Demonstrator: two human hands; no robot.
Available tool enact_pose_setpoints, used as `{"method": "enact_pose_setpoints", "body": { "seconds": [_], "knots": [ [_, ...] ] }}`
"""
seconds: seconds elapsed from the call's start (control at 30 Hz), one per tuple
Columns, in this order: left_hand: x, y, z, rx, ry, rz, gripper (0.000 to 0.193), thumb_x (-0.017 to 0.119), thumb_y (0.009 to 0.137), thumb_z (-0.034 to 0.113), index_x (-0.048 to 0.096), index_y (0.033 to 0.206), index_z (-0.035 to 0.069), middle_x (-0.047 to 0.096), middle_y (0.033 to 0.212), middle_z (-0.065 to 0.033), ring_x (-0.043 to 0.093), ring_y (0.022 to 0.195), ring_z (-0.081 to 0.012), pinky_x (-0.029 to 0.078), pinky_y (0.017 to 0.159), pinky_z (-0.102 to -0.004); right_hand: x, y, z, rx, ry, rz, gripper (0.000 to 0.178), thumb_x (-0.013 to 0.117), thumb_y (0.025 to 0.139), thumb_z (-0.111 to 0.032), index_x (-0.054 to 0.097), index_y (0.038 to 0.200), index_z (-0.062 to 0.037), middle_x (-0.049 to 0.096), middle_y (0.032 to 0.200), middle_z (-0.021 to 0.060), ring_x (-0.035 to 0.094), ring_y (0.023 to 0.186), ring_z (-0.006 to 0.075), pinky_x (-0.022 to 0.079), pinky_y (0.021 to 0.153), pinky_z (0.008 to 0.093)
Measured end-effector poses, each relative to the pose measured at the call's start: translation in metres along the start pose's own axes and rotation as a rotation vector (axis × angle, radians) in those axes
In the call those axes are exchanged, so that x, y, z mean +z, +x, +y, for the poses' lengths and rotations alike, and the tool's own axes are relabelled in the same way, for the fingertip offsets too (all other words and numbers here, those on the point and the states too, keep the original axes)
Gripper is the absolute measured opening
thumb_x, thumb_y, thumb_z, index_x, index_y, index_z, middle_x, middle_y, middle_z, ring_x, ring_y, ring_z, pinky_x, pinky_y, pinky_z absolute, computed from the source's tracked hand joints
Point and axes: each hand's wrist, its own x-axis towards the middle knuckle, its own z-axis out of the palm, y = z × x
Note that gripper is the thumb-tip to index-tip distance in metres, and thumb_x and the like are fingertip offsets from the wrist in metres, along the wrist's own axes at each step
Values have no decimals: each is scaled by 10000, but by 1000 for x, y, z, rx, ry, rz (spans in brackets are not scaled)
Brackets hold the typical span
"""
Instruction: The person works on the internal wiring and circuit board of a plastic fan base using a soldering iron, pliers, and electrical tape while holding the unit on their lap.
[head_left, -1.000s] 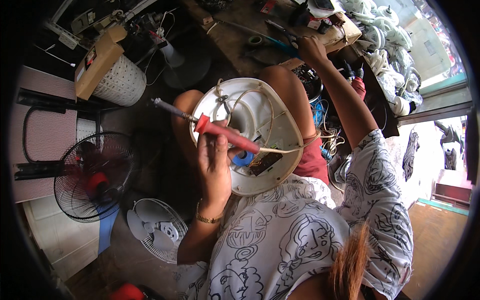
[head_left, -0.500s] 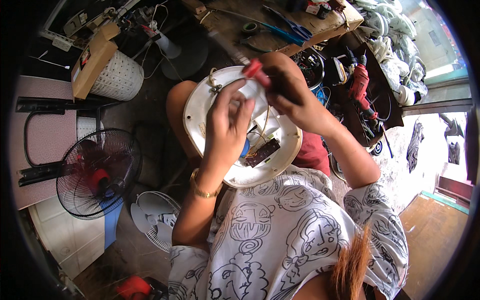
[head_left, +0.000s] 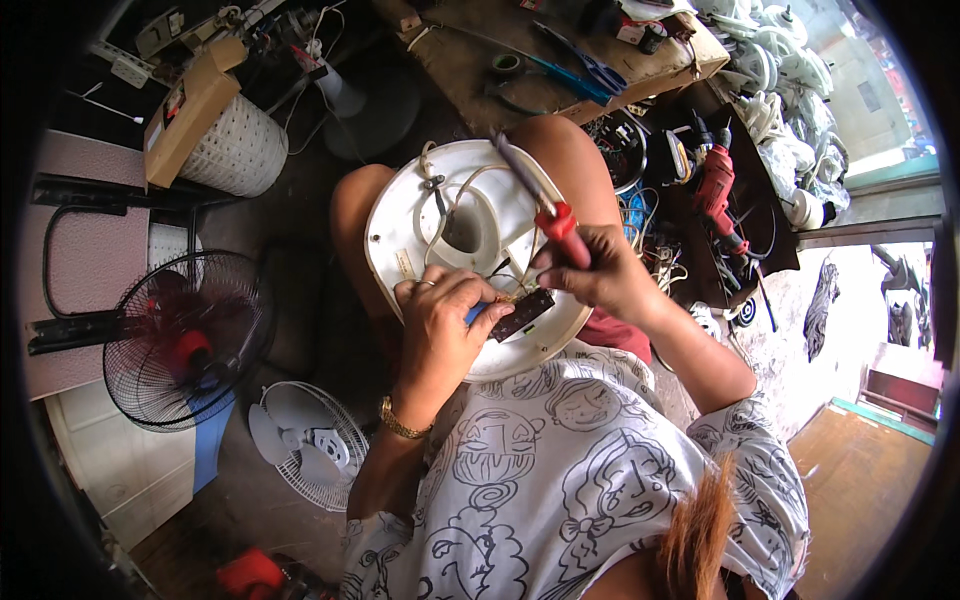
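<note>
A round white fan base (head_left: 400,215), its hollow inside facing up, lies across my lap. In it are wires, a small blue part (head_left: 474,313) and a dark switch block (head_left: 522,316). My left hand (head_left: 445,320) pinches thin wires (head_left: 514,292) beside this block, thumb and forefinger close together. The fingers of my right hand (head_left: 600,275) are wrapped round a red-handled soldering iron (head_left: 563,235). Its metal shaft slants up and away from the wires. My right fingertips are also near the wire ends; whether they grip one is hidden.
On the left stand a black fan (head_left: 190,335) and a white fan head (head_left: 310,440). A wooden bench (head_left: 470,80) with blue-handled scissors (head_left: 605,75) is ahead. To the right, a tray (head_left: 760,190) holds a red drill (head_left: 716,185), beside bagged white parts (head_left: 780,60).
My left hand has come down from over the base to the wires by the switch block. My right hand has moved right and nearer with the soldering iron, uncovering the base's middle.
</note>
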Motion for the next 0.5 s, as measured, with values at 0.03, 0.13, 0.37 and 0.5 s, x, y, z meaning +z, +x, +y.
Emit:
{"method": "enact_pose_setpoints", "body": {
  "seconds": [0.03,0.13,0.37,0.5],
  "knots": [
    [2,2,1,61,-35,50,178,842,790,235,712,802,115,704,787,7,637,830,-230,362,822,-427,5,1,8,-32,74,-33,267,818,878,-48,707,1116,2,715,990,7,646,927,89,542,862,267],
    [5,5,2,-22,-113,33,186,844,800,236,711,813,107,700,772,-19,636,798,-246,378,818,-423,11,3,13,-385,-210,29,287,820,854,-42,711,1113,17,713,964,57,644,875,133,539,811,312],
    [4,10,-4,-89,-379,-5,205,830,842,221,721,850,48,703,769,-78,644,739,-274,454,760,-400,19,7,10,-509,-411,96,290,828,795,-36,713,1059,-5,666,896,116,654,805,247,522,751,360],
    [0,12,-2,-75,-420,-8,172,814,860,179,732,874,28,710,783,-103,652,723,-279,484,718,-383,16,12,9,-581,-467,99,262,808,772,-10,702,1012,-12,654,855,127,651,771,293,518,708,381]
  ]
}}
